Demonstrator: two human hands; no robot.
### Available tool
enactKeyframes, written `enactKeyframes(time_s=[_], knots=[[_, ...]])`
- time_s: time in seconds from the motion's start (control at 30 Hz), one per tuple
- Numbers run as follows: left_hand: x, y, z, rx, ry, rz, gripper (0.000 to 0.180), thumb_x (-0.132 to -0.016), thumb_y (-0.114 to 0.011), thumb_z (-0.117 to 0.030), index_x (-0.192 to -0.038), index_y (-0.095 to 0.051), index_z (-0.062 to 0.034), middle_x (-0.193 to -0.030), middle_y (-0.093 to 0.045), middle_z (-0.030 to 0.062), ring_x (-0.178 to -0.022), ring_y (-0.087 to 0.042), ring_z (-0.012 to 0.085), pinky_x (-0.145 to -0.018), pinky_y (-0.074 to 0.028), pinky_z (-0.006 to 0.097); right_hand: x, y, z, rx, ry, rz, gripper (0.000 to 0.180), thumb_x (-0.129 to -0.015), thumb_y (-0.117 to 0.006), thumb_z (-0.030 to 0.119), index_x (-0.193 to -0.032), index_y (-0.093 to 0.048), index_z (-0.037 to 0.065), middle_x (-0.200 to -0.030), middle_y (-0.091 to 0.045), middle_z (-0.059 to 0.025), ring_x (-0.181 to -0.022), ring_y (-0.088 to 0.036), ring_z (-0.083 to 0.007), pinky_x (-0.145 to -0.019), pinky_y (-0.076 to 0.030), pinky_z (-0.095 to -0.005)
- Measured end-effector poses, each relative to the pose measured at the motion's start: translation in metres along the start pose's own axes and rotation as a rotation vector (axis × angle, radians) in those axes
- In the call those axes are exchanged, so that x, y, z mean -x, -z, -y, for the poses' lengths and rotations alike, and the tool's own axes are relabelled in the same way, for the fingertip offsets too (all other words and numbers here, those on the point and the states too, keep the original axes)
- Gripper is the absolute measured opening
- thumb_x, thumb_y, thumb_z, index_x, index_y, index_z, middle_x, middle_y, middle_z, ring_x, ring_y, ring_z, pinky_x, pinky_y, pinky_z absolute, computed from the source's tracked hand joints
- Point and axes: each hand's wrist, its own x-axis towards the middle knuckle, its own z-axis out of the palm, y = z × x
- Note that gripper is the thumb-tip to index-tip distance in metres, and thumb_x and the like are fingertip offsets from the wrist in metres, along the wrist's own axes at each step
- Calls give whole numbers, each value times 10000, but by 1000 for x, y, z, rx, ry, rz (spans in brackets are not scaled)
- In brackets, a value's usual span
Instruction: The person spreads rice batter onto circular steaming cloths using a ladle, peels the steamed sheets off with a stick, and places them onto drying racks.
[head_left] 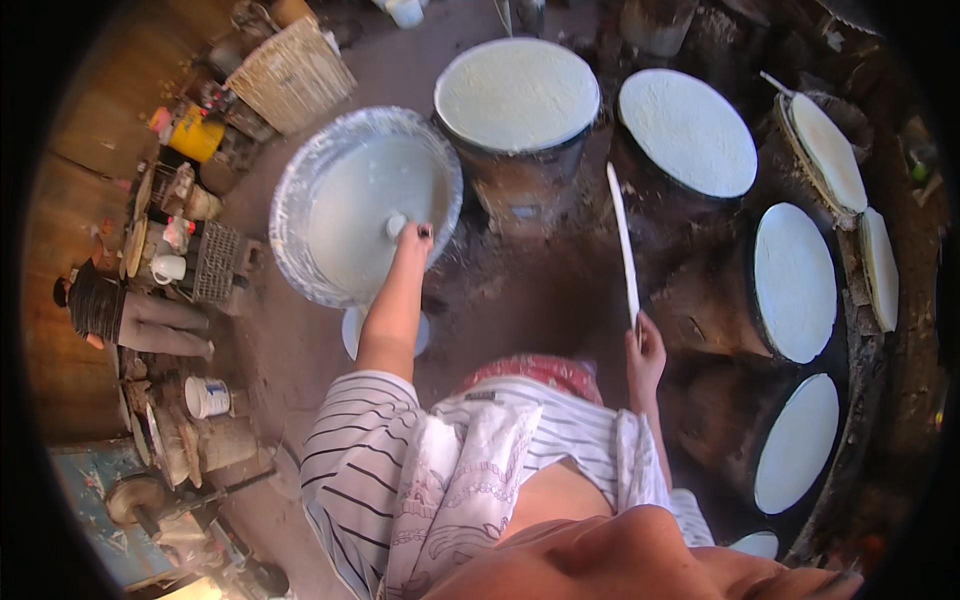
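Observation:
My left hand [413,238] reaches over a large round basin [283,225] of pale, milky liquid. Its fingers are closed around the dark handle of what looks like a ladle [396,227], whose whitish end is at the liquid. My right hand [646,343] grips a long, flat whitish stick [624,240] near its lower end, the other end pointing up and away. Beyond the stick are a round griddle [516,95] and a second griddle [688,132], their tops covered in a thin pale layer. Right of my right hand is another coated griddle [795,283].
More round stoves curve down the right, including a coated griddle [797,444]. Flat pale discs [826,152] lean along the right edge. At left are a person [125,318], a crate [215,262], a white bucket [207,397] and a yellow container [196,134].

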Motion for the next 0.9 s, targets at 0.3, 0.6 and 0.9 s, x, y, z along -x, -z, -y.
enactKeyframes(time_s=[0.3,0.6,0.9], knots=[[83,-94,81,-1120,-250,54,457,-985,-521,-301,-1394,-428,-119,-957,-617,135,-736,-663,228,-613,-584,342,-239,-60,62,-1208,-437,-1,334,-951,-535,224,-660,-391,145,-544,-312,32,-559,-393,-124,-639,-378,-305],[-50,-255,16,-1812,-1000,-345,686,-889,-557,-268,-1469,-299,-8,-1384,-482,221,-1270,-464,357,-1066,-371,438,-384,-226,40,-1300,-552,-381,359,-888,-562,250,-593,-378,159,-534,-373,6,-522,-395,-160,-564,-382,-340],[-77,-317,11,-1715,-809,-71,700,-879,-516,-197,-1478,-231,26,-1417,-412,286,-1326,-404,384,-1114,-320,419,-424,-239,89,-1162,-591,-544,336,-873,-514,202,-610,-307,192,-522,-269,38,-484,-263,-146,-561,-275,-345]])
